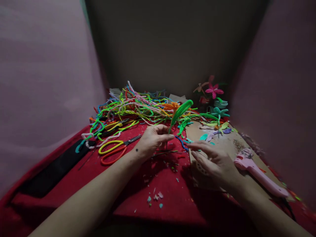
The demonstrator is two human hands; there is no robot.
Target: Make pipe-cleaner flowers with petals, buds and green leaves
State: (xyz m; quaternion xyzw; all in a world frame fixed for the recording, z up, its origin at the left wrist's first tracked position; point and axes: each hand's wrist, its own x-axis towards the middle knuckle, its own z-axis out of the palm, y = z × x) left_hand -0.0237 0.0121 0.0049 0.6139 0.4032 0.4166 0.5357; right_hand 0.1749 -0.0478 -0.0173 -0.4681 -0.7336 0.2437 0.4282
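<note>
Between the thumb and fingers of my left hand (pixel 156 140) is the stem of a green pipe-cleaner leaf (pixel 181 111), held upright with its tip leaning right. My right hand (pixel 213 161) hovers over the left edge of a cardboard sheet (pixel 227 148), its fingers stretched out and apart, holding nothing. Just beyond those fingertips lies a short blue pipe cleaner (pixel 181 143). Scissors (pixel 115 151) with yellow and red handles rest on the red cloth beside my left wrist. A smaller green pipe-cleaner piece (pixel 183 125) lies behind the held leaf.
A tangled heap of colourful pipe cleaners (pixel 138 105) spreads across the back. On the cardboard's right side lies a pink glue gun (pixel 259 174). Pipe-cleaner flowers (pixel 214 90) stand at the back right. A black flat object (pixel 59 168) is at the left; scraps (pixel 158 197) litter the cloth.
</note>
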